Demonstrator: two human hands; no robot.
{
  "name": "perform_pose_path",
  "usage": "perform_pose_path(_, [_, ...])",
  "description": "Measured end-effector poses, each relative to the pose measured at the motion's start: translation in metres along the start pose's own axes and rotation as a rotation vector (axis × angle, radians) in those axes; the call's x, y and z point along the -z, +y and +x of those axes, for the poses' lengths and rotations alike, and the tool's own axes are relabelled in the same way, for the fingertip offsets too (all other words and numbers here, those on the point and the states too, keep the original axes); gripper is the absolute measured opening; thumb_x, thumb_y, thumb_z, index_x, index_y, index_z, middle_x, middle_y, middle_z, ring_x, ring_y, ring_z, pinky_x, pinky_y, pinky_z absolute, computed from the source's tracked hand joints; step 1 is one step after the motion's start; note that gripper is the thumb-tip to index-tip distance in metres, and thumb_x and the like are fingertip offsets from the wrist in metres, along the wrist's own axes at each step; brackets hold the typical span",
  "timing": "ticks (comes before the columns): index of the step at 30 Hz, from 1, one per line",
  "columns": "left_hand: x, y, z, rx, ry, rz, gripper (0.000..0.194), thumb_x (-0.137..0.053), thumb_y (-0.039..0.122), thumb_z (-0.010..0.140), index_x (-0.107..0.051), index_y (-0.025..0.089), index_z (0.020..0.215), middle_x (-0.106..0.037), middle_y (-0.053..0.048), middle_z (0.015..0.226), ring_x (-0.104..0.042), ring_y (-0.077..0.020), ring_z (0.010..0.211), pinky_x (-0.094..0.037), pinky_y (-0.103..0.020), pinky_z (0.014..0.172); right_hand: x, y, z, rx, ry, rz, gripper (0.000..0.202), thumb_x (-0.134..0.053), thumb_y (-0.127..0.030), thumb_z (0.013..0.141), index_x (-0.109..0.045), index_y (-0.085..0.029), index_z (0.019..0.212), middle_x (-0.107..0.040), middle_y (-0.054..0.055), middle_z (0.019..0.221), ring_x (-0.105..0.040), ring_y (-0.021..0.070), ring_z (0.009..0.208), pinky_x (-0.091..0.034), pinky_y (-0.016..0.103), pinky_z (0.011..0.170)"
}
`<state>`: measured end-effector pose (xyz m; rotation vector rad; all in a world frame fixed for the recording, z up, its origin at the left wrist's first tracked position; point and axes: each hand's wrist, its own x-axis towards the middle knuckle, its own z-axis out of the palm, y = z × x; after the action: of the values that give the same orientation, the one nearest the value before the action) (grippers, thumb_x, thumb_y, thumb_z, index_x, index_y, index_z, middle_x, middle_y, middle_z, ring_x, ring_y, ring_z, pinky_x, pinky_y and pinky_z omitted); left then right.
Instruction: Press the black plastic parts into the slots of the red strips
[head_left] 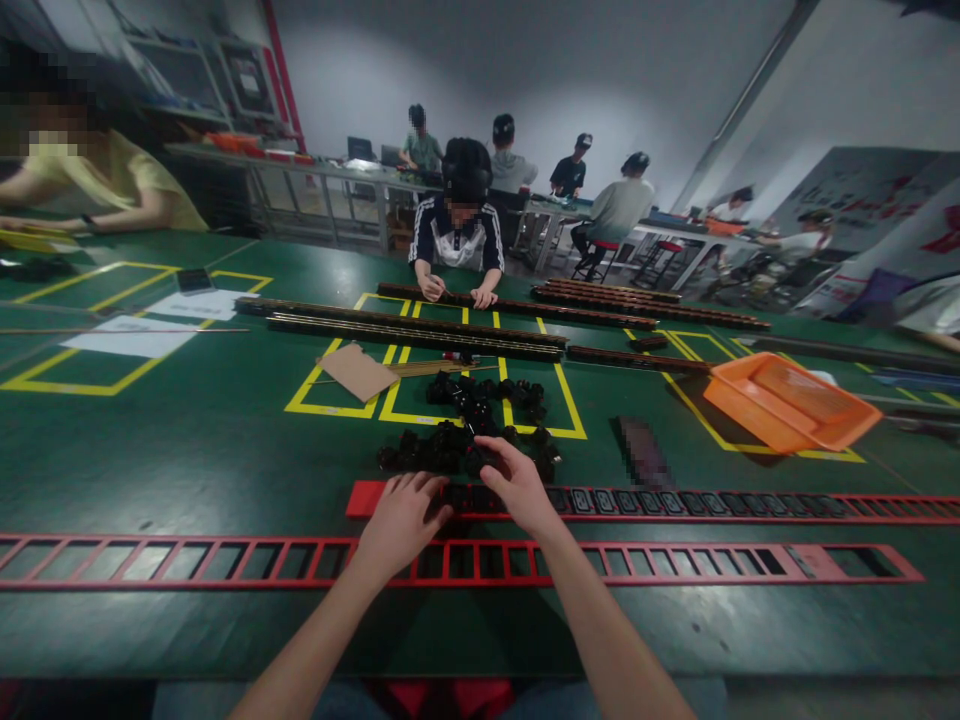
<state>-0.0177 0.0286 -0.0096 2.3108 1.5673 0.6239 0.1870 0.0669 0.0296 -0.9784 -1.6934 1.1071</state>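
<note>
My left hand (409, 515) rests on the left part of a red slotted frame (365, 500), its fingers bent and apart, with no object visible in it. Above the same frame, my right hand (514, 480) pinches a small black part (475, 458) between thumb and fingers. Black square pieces (630, 501) fill a row of the frame's slots to the right. Just beyond my hands lies a loose pile of black parts (474, 408). A second red frame (262, 560) with open slots runs across the table, nearer to me.
An orange basket (787, 400) stands at the right, near a dark pixelated object (643, 452). Cardboard (356, 372) and long dark rails (420, 328) lie beyond the pile. A person (457, 235) works across the green table (187, 450); another sits at the left.
</note>
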Motion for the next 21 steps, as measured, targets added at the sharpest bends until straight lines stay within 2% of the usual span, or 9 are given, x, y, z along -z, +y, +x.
perform_pose_path(2, [-0.001, 0.000, 0.000, -0.011, 0.004, -0.009, 0.031, -0.057, 0.035, 0.091, -0.059, 0.024, 0.120, -0.064, -0.006, 0.116, -0.056, -0.0260, 0.109, -0.042, -0.044, 0.096, 0.004, -0.003, -0.005, 0.020, -0.020, -0.065, 0.046, -0.062, -0.031, 0.085, -0.056, -0.025, 0.129, -0.058, 0.006, 0.119, -0.058, 0.0207, 0.106, -0.049, 0.035, 0.091])
perform_pose_path(4, [0.001, -0.001, -0.002, -0.026, 0.021, -0.031, 0.029, -0.055, 0.034, 0.092, -0.059, 0.023, 0.118, -0.064, -0.006, 0.114, -0.057, -0.0247, 0.107, -0.043, -0.043, 0.097, 0.018, 0.001, -0.009, 0.028, 0.023, -0.219, 0.044, -0.066, -0.030, 0.080, -0.060, -0.024, 0.123, -0.059, 0.006, 0.114, -0.058, 0.0214, 0.103, -0.049, 0.035, 0.089])
perform_pose_path(5, [0.003, -0.003, -0.003, -0.020, 0.051, -0.041, 0.027, -0.053, 0.033, 0.093, -0.059, 0.022, 0.117, -0.064, -0.006, 0.114, -0.057, -0.0240, 0.108, -0.044, -0.042, 0.097, 0.028, 0.006, -0.012, 0.013, 0.095, -0.296, 0.038, -0.066, -0.030, 0.079, -0.063, -0.023, 0.116, -0.059, 0.007, 0.111, -0.057, 0.0223, 0.102, -0.048, 0.037, 0.090])
perform_pose_path(8, [0.013, -0.015, -0.003, 0.094, 0.234, -0.017, 0.030, -0.050, 0.034, 0.093, -0.059, 0.021, 0.118, -0.059, -0.008, 0.121, -0.054, -0.0247, 0.114, -0.044, -0.041, 0.100, 0.065, 0.029, -0.019, -0.103, 0.505, -0.381, 0.037, -0.063, -0.042, 0.077, -0.064, -0.019, 0.107, -0.059, 0.010, 0.109, -0.056, 0.0259, 0.104, -0.045, 0.043, 0.095])
perform_pose_path(10, [0.020, -0.028, 0.002, 0.210, 0.324, 0.058, 0.044, -0.053, 0.039, 0.090, -0.053, 0.020, 0.129, -0.052, -0.011, 0.130, -0.049, -0.0291, 0.120, -0.042, -0.045, 0.104, 0.086, 0.045, -0.023, -0.247, 0.678, -0.339, 0.043, -0.060, -0.049, 0.075, -0.064, -0.017, 0.104, -0.061, 0.011, 0.110, -0.055, 0.0279, 0.107, -0.041, 0.046, 0.099])
perform_pose_path(12, [0.022, -0.041, 0.012, 0.284, 0.292, 0.110, 0.064, -0.059, 0.047, 0.085, -0.043, 0.018, 0.140, -0.043, -0.015, 0.141, -0.041, -0.0364, 0.129, -0.040, -0.052, 0.105, 0.096, 0.055, -0.021, -0.354, 0.652, -0.227, 0.047, -0.059, -0.053, 0.075, -0.063, -0.017, 0.105, -0.064, 0.011, 0.110, -0.057, 0.0276, 0.106, -0.041, 0.044, 0.099])
perform_pose_path(14, [0.017, -0.050, 0.026, 0.298, 0.181, 0.103, 0.078, -0.062, 0.052, 0.080, -0.036, 0.018, 0.145, -0.033, -0.018, 0.150, -0.034, -0.0406, 0.135, -0.039, -0.054, 0.105, 0.094, 0.059, -0.015, -0.400, 0.526, -0.135, 0.046, -0.060, -0.052, 0.074, -0.065, -0.017, 0.102, -0.067, 0.010, 0.106, -0.059, 0.0268, 0.103, -0.043, 0.041, 0.096])
perform_pose_path(18, [-0.005, -0.050, 0.055, 0.250, -0.022, 0.046, 0.090, -0.069, 0.052, 0.073, -0.031, 0.023, 0.149, -0.028, -0.017, 0.155, -0.029, -0.0420, 0.140, -0.032, -0.055, 0.109, 0.072, 0.061, 0.008, -0.413, 0.462, -0.081, 0.043, -0.060, -0.050, 0.074, -0.067, -0.017, 0.101, -0.070, 0.009, 0.105, -0.062, 0.0254, 0.101, -0.045, 0.037, 0.092])
perform_pose_path(21, [-0.020, -0.039, 0.069, 0.189, -0.027, 0.044, 0.092, -0.071, 0.048, 0.071, -0.031, 0.022, 0.149, -0.026, -0.018, 0.156, -0.022, -0.0403, 0.144, -0.028, -0.056, 0.111, 0.052, 0.067, 0.024, -0.408, 0.457, -0.072, 0.040, -0.058, -0.049, 0.076, -0.068, -0.018, 0.099, -0.071, 0.008, 0.104, -0.062, 0.0242, 0.100, -0.046, 0.035, 0.089])
